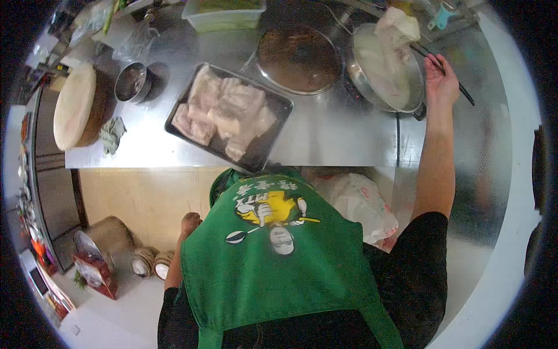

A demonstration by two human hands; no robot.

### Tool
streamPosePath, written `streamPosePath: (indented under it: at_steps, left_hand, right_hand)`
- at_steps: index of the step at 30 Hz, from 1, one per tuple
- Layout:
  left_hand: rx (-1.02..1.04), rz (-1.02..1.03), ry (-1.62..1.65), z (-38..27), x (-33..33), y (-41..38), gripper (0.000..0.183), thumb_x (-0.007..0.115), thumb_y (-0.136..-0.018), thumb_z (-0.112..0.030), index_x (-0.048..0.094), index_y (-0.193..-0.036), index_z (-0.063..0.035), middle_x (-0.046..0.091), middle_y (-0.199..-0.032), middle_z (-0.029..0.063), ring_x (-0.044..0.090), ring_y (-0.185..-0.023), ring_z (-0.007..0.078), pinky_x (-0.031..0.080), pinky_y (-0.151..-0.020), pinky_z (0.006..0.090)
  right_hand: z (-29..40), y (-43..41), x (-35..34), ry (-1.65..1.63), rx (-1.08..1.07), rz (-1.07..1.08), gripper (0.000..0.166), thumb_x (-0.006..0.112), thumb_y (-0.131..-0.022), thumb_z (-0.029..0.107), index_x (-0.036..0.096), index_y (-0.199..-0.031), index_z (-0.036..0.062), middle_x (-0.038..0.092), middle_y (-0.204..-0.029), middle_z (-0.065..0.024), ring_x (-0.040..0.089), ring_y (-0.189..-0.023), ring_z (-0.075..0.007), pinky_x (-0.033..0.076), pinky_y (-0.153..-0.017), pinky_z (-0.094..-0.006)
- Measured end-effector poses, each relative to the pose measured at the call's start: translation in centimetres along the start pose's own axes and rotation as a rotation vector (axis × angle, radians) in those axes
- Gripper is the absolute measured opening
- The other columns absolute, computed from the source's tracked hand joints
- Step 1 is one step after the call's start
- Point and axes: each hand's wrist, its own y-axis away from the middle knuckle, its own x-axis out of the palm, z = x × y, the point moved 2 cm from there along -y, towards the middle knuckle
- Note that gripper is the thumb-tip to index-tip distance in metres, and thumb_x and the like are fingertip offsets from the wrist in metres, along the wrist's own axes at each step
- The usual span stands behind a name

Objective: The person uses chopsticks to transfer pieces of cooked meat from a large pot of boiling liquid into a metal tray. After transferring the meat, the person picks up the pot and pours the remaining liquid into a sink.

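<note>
In my right hand [441, 83] is a pair of dark chopsticks [465, 94], their tips against a large pale slab of meat [394, 26]. That slab is raised at the far side of a steel pan [383, 102], and its lower end hangs over the cloudy liquid [366, 48]. My left hand [191, 223] hangs low beside my green apron [279, 279], fingers curled, with nothing visible in it. Several pale pieces of meat [237, 102] lie in a black rectangular tray [279, 131] at the counter's front edge.
Left of the pan sits a round pan of dark brown contents [298, 59]. A translucent tub [224, 17] stands behind. Leftward are a small metal bowl [133, 83], a round pale board [75, 107] and a crumpled cloth [112, 135]. A white plastic bag [359, 205] sits below the counter.
</note>
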Motion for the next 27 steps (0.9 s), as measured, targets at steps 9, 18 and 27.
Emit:
streamPosePath:
  at_steps: [9, 18, 27]
  left_hand:
    - [-0.534, -0.132, 0.987, -7.0, -4.5, 4.2, 0.013, 0.048, -0.081, -0.014, 0.054, -0.087, -0.0032, 0.052, -0.063, 0.0073, 0.050, -0.050, 0.0147, 0.040, -0.043, 0.0248]
    - [-0.757, -0.150, 1.185, -6.7, -2.8, 7.8, 0.015, 0.049, -0.081, -0.018, 0.054, -0.086, -0.0047, 0.053, -0.064, 0.0075, 0.052, -0.050, 0.0151, 0.042, -0.042, 0.0254]
    - [-0.804, -0.095, 1.342, -2.1, -3.2, 6.8, 0.013, 0.049, -0.080, -0.017, 0.051, -0.088, -0.0072, 0.053, -0.067, 0.0062, 0.052, -0.053, 0.0137, 0.040, -0.045, 0.0242]
  right_hand:
    - [-13.7, 11.8, 8.3, -0.037, 0.461, 0.206, 0.018, 0.048, -0.084, 0.011, 0.050, -0.091, -0.0051, 0.058, -0.088, -0.0238, 0.060, -0.074, -0.0311, 0.051, -0.071, -0.0367]
    - [-19.9, 24.2, 8.4, 0.008, 0.536, -0.268, 0.017, 0.043, -0.086, 0.008, 0.046, -0.092, -0.0071, 0.054, -0.093, -0.0273, 0.060, -0.078, -0.0342, 0.053, -0.073, -0.0371]
    - [-21.0, 26.3, 11.5, 1.079, 0.049, 0.597, 0.027, 0.048, -0.087, 0.018, 0.057, -0.078, -0.0052, 0.059, -0.081, -0.0094, 0.059, -0.072, -0.0178, 0.045, -0.064, -0.0252]
